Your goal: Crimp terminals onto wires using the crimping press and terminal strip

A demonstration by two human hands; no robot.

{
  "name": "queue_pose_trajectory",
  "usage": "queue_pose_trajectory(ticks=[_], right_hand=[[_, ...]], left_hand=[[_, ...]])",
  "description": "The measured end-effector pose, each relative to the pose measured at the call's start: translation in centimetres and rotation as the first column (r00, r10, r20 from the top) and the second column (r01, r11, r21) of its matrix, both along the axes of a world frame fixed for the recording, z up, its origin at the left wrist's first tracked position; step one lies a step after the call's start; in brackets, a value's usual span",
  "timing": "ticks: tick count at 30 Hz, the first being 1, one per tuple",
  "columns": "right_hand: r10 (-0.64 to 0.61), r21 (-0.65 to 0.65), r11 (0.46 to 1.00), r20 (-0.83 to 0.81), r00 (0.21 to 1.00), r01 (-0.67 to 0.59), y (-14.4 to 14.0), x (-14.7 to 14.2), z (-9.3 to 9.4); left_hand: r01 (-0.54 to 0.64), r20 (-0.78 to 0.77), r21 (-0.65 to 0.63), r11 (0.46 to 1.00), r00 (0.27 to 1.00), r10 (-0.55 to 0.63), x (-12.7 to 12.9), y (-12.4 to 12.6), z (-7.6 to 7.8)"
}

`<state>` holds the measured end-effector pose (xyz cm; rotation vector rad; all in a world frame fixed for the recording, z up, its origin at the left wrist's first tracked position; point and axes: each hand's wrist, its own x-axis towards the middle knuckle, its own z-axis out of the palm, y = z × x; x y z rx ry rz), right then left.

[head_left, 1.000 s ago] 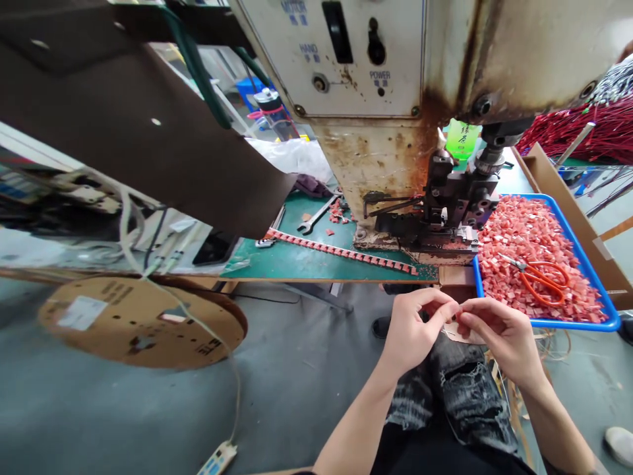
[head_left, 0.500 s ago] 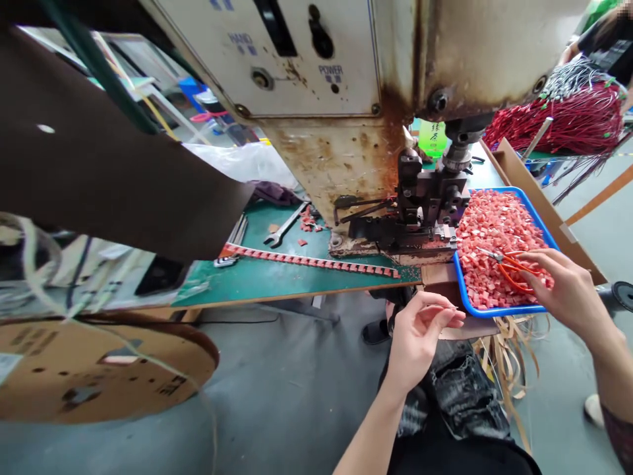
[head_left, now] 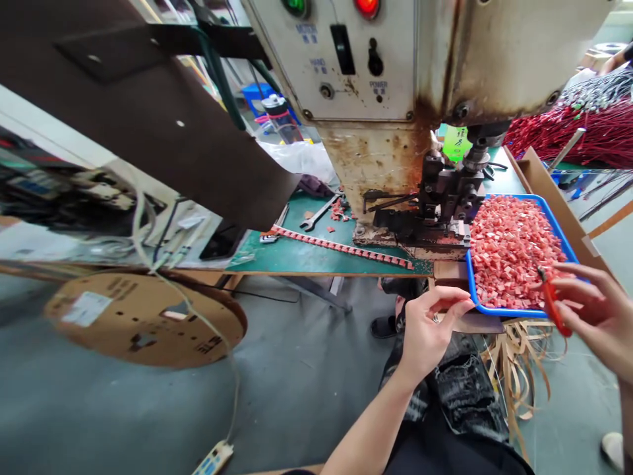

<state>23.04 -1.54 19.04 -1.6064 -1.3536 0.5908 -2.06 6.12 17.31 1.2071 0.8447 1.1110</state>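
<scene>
Right hand (head_left: 596,307) holds scissors (head_left: 553,307) by a blue tray (head_left: 514,313) of seemingly finished pieces (head_left: 509,254); left hand (head_left: 429,326) pinches, contents unclear; strip (head_left: 341,247) left of tray looks unfinished.

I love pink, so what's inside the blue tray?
Small pink pieces fill the blue tray. They cover its bottom, so I can't see underneath. The right hand and red scissors hide one corner.

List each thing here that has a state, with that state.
Left hand: thumb and forefinger pinched, contents unclear
Right hand: closed on scissors
Scissors: held, blades unclear
Blue tray: filled with pink pieces
Red lamp: appears lit
Wrench: lying on table
Pink strip: laid out lengthwise
</scene>
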Motion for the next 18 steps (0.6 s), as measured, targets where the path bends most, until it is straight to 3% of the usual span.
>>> queue_pose_trajectory(ticks=[3,5,9,14,18], right_hand=[[0.038,-0.044,0.998,-0.308,0.951,-0.054,-3.4,-4.4,-1.7],[0.088,-0.002,0.995,-0.388,0.917,-0.096,-4.7,-6.6,-3.2],[0.095,0.001,0.995,-0.432,0.897,-0.105,-5.3,-8.4,-5.0],[-0.021,-0.015,1.000,-0.486,0.874,0.016,-4.9,-9.8,-4.5],[-0.062,0.012,0.997,-0.473,0.879,0.077,-4.4,-10.0,-4.2]], left_hand=[[0.063,0.019,-0.033,0.997,0.998,-0.063,1.1,-0.4,0.1],[0.100,0.020,-0.056,0.993,0.995,-0.100,1.7,-0.8,0.1],[0.148,-0.047,-0.015,0.989,0.988,-0.149,2.4,-1.5,0.0],[0.158,-0.145,0.117,0.981,0.979,-0.140,2.5,-2.0,0.1],[0.214,-0.172,0.128,0.968,0.966,-0.191,3.2,-1.4,-0.3]])
